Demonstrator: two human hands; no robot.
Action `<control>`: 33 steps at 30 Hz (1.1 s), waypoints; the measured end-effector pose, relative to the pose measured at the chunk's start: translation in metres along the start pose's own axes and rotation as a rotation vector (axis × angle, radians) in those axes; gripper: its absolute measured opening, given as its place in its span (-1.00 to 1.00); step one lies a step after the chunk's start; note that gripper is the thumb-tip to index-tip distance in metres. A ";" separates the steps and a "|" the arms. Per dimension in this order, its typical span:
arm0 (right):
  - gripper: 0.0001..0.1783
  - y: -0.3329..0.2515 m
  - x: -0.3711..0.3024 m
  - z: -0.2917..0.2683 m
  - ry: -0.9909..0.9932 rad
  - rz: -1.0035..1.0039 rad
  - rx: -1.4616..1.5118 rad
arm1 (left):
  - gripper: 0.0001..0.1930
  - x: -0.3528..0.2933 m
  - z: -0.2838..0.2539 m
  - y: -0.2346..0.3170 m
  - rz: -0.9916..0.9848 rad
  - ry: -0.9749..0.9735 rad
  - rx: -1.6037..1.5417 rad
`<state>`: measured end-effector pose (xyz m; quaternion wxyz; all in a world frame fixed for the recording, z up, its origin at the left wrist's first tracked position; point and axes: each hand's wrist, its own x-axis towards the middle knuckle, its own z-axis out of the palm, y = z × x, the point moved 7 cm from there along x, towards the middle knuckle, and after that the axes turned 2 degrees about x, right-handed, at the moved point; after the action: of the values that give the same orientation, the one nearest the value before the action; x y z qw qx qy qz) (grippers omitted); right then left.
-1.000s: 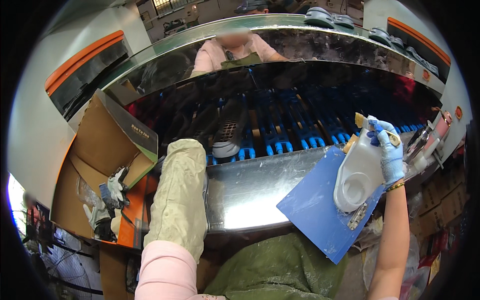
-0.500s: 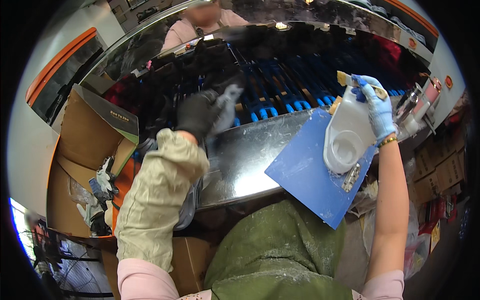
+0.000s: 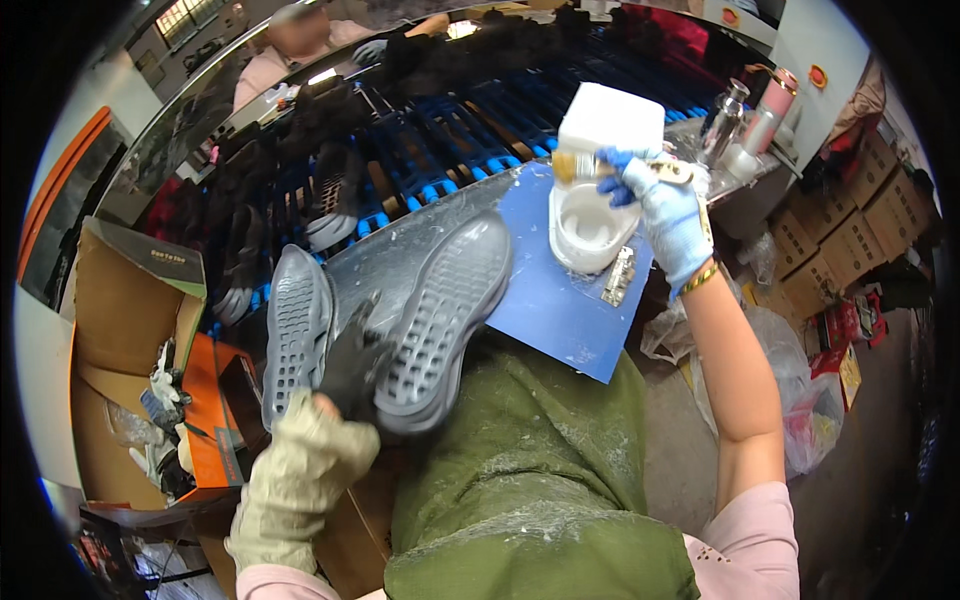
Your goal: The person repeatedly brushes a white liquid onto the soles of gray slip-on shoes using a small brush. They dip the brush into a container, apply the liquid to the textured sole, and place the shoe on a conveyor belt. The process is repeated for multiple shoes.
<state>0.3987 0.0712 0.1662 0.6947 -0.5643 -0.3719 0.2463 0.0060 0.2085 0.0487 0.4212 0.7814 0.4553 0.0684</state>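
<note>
My left hand [image 3: 352, 368], in a black glove, grips the near left edge of a grey shoe sole [image 3: 447, 310] with a grid of square hollows. A second grey sole [image 3: 296, 325] lies just left of that hand, by the metal bench edge. My right hand [image 3: 668, 222], in a light blue glove with dark blue fingertips, is closed round a brush [image 3: 577, 167] with pale bristles. The bristles are over a white plastic container [image 3: 612, 120], whose round cup [image 3: 590, 222] holds whitish liquid. The container stands on a blue sheet [image 3: 540, 310].
Behind the metal bench [image 3: 385, 255] runs a conveyor of blue rollers [image 3: 440, 187] carrying dark shoe uppers [image 3: 335, 195]. An open cardboard box [image 3: 135, 310] of gloves stands left. A small metal piece [image 3: 619, 277] lies by the cup. Bottles [image 3: 725, 120] stand at the far right.
My left hand has come back from the conveyor toward my lap, and two grey soles now show beside it. The brush has moved down closer to the cup. The whole view has shifted.
</note>
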 end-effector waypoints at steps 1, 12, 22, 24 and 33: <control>-0.82 0.002 -0.010 -0.009 -0.028 -0.013 -0.057 | -0.19 -0.016 0.005 -0.011 0.101 0.031 -0.152; -0.83 0.043 -0.025 -0.019 -0.073 0.124 -0.393 | -0.50 -0.092 0.164 0.032 0.140 -0.511 -2.147; -0.58 0.098 -0.097 -0.017 -0.074 0.370 0.559 | -0.47 -0.092 0.182 0.008 -0.128 -0.598 -2.131; -0.61 0.086 -0.097 0.039 -0.105 0.383 0.595 | -0.41 -0.095 0.180 0.002 -0.188 -0.524 -2.047; -0.88 0.066 -0.166 0.154 -0.613 0.300 -0.034 | -0.44 -0.094 0.181 -0.004 -0.208 -0.389 -2.130</control>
<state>0.1817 0.0530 0.0759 0.4971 -0.5238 -0.4804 0.4978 0.0376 0.0297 -0.0433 0.9511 -0.0298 0.1517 0.2674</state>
